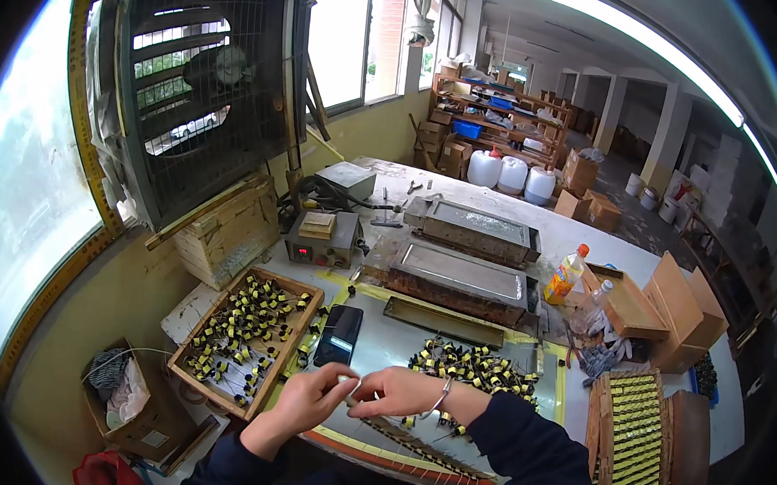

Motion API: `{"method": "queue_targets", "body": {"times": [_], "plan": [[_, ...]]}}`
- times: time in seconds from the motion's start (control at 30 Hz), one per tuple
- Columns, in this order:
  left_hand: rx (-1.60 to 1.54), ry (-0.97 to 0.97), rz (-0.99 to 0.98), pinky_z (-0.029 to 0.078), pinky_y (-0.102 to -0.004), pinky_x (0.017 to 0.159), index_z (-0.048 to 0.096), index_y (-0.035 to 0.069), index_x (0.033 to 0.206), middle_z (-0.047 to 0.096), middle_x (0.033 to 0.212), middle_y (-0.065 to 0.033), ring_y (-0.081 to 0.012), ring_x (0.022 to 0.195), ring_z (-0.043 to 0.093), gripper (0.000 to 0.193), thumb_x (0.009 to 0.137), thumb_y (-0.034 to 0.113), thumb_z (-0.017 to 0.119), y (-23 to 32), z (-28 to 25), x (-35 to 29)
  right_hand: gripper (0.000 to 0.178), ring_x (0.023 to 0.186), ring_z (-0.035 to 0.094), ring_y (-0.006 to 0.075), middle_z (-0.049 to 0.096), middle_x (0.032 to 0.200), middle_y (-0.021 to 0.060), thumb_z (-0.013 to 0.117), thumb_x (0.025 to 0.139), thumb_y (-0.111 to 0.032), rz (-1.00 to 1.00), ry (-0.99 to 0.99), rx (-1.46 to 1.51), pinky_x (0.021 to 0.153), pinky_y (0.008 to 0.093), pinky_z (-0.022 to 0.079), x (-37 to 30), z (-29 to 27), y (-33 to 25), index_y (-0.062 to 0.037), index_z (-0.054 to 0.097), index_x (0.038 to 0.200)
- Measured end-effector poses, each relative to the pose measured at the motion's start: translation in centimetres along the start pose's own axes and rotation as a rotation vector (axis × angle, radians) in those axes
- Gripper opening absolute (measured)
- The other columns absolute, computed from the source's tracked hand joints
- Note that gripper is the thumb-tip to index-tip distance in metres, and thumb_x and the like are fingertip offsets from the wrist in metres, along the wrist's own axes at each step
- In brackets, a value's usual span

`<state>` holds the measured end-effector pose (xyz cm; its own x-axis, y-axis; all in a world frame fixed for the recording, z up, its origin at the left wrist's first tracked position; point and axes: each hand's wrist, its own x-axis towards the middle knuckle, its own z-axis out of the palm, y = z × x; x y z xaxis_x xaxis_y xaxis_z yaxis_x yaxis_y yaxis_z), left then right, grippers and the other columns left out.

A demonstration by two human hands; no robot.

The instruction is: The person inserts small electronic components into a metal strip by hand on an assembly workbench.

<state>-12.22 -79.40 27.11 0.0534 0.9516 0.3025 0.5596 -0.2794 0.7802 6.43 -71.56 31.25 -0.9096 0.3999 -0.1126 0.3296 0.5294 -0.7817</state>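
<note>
Two bare hands meet just on the near side of a dark phone (338, 335) lying on a worktable; between their fingertips shows a small white piece (352, 389), nearer the wearer than the phone; whether it is pinched or wrapped on a finger, I cannot tell.

The piece looks light and perhaps soft, best taken by its edge between thumb and forefinger; right of the phone lies a loose heap of yellow-and-black components (478, 370) with thin wire leads; these are probably light and stiff in the body, easily bent at the leads, so the yellow middle seems the safer hold.

The left hand (312, 402) comes up from the lower left, wrist raised, fingers bent inward; the right hand (397, 392) reaches across from the right, below and right of the phone, nearly level, its fingers curled toward the left ones; how firmly either is closed is hidden; a silvery bracelet (440, 397) circles the right wrist, above a dark sleeve (527, 447).

Left of the phone, a wooden tray (287, 352) holds more such components; nearer the wearer and to the right of it, a slanting row of small dark parts (429, 449) bristles with wires; beyond it to the right stand two long metal boxes (457, 287).
</note>
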Motion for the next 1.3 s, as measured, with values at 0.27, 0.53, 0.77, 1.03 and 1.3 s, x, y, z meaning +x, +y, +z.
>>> {"method": "queue_targets", "body": {"times": [0.27,0.53,0.77,1.03,1.3], "plan": [[-0.284,-0.326,-0.016,0.045,-0.0231,0.059,0.061,0.005,0.106,0.059,0.070,-0.0001,-0.0077,0.064,0.055,0.021,0.093,0.020,0.055,1.2,3.3,4.4,0.031,0.059,0.055,0.0080,0.065,0.068,0.0033,0.067,0.082,-0.035,0.208,0.393,0.121,0.057,0.0239,0.044,-8.0,-9.1,-0.2,-0.0040,0.072,0.084],[-0.432,-0.851,0.011,0.048,-0.0327,0.077,0.054,0.007,0.118,0.064,0.099,-0.0102,-0.0203,0.087,0.061,0.048,0.083,0.037,0.067,-3.6,14.1,6.4,0.041,0.034,0.033,-0.0001,0.054,0.059,0.0006,0.058,0.089,-0.040,0.129,1.340,0.555,0.031,0.0147,0.020,-18.2,-16.5,7.5,-0.0004,0.065,0.084],[-0.202,-0.632,-0.321,0.052,-0.0261,0.061,0.054,0.001,0.099,0.066,0.082,-0.0060,-0.0114,0.070,0.064,0.021,0.086,0.015,0.064,-8.2,13.9,16.5,0.031,0.036,0.038,0.0037,0.058,0.062,0.0046,0.064,0.087,-0.033,0.388,1.304,0.755,0.033,0.0177,0.026,-20.8,-16.4,22.9,-0.0018,0.062,0.089],[0.284,-0.132,0.209,0.050,-0.0344,0.063,0.066,0.007,0.090,0.065,0.077,-0.0080,-0.0245,0.069,0.063,0.016,0.080,0.020,0.067,-21.5,17.4,35.8,0.016,0.049,0.053,0.0082,0.062,0.074,0.0045,0.069,0.078,-0.007,0.559,1.011,0.460,0.043,0.0212,0.041,-14.0,-20.2,39.2,-0.0027,0.062,0.092],[0.946,-0.113,0.512,0.042,-0.0305,0.081,0.066,0.018,0.078,0.064,0.081,0.0055,-0.0134,0.085,0.058,0.006,0.076,0.024,0.065,-31.3,24.6,44.6,0.011,0.067,0.062,0.0242,0.058,0.085,0.0017,0.068,0.072,-0.017,0.467,0.871,-0.927,0.058,0.0358,0.051,-8.2,-20.5,52.8,-0.0130,0.066,0.082]]}}
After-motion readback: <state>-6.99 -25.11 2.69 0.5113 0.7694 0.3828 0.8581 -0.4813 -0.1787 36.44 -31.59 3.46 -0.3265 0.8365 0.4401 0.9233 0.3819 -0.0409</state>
